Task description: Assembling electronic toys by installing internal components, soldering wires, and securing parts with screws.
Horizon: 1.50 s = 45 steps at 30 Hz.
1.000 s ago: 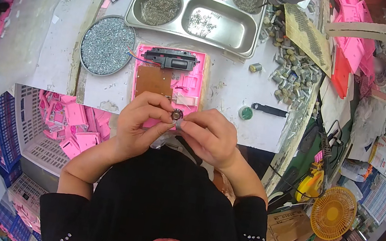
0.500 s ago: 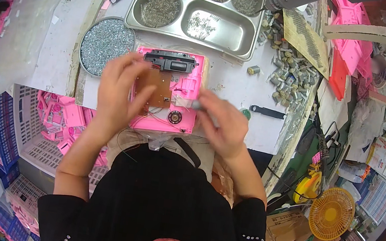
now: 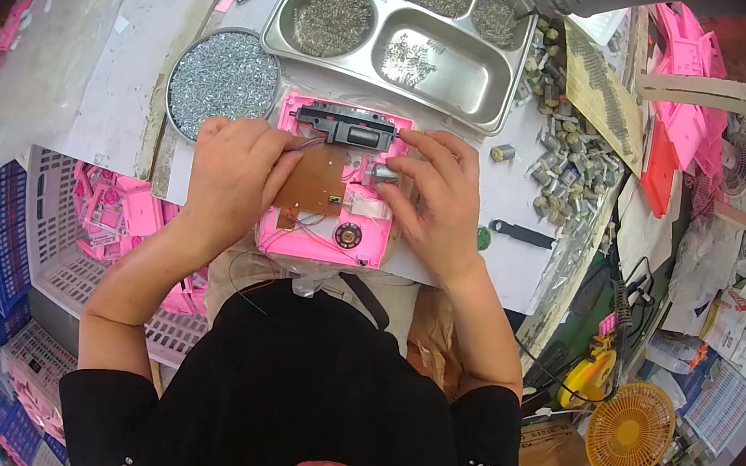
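Note:
A pink plastic housing [image 3: 362, 241] lies open on the table in front of me, with a brown circuit board [image 3: 315, 183], a black part [image 3: 351, 124] at its far end and a small round speaker [image 3: 348, 234] with thin wires. My left hand [image 3: 232, 167] rests on the housing's left edge, fingertips on the circuit board. My right hand [image 3: 437, 199] is over the housing's right side and pinches a small silver motor [image 3: 382, 174] between thumb and fingers.
A steel compartment tray [image 3: 453, 99] with small metal parts stands behind the housing, a round tin of screws [image 3: 223, 82] to its left. Loose motors [image 3: 570, 157] pile at the right. A black tool [image 3: 521, 232] lies right of my hand. White baskets with pink parts [image 3: 118, 212] sit below left.
Both hands moved from near my body out onto the table. The housing now lies flat, the left hand holds it down and the right hand brings the silver motor into it.

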Tool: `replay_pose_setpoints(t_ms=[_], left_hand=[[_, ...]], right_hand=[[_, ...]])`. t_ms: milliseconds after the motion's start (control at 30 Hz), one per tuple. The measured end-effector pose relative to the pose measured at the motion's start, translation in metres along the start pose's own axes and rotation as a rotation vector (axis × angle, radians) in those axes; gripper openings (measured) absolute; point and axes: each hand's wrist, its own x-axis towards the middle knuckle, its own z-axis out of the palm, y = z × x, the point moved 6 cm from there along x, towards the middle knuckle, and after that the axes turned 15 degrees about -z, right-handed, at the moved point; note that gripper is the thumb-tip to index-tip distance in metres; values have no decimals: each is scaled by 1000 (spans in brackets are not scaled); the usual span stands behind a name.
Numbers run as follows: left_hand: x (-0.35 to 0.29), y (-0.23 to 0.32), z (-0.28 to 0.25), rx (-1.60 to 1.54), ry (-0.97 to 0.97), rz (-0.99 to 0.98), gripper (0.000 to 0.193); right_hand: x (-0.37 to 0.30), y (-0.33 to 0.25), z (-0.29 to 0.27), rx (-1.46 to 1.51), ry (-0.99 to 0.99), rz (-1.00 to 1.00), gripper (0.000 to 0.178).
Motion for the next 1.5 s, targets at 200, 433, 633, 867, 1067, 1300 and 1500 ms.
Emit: replay_pose_setpoints(t_ms=[200,433,633,867,1067,1300,1500], left_hand=[[-2,39,1,-142,9,190,16],[-14,38,-4,-154,-46,141,17],[-15,29,-9,-181,-28,125,17],[-16,30,-6,-167,-15,129,18],[-12,7,-26,-241,73,-13,23],[-14,-23,-35,-289,24,-200,31],[-9,-18,-28,-293,94,-98,33]], right_hand=[[1,4,3,-5,-37,1,29],[9,2,2,-2,-109,12,27],[18,-8,-5,-86,-95,25,27],[54,-38,30,-179,-52,-232,31],[66,-36,44,-219,-134,-369,18],[63,-35,40,-175,-72,-404,15],[65,-39,42,-116,-73,-404,14]])
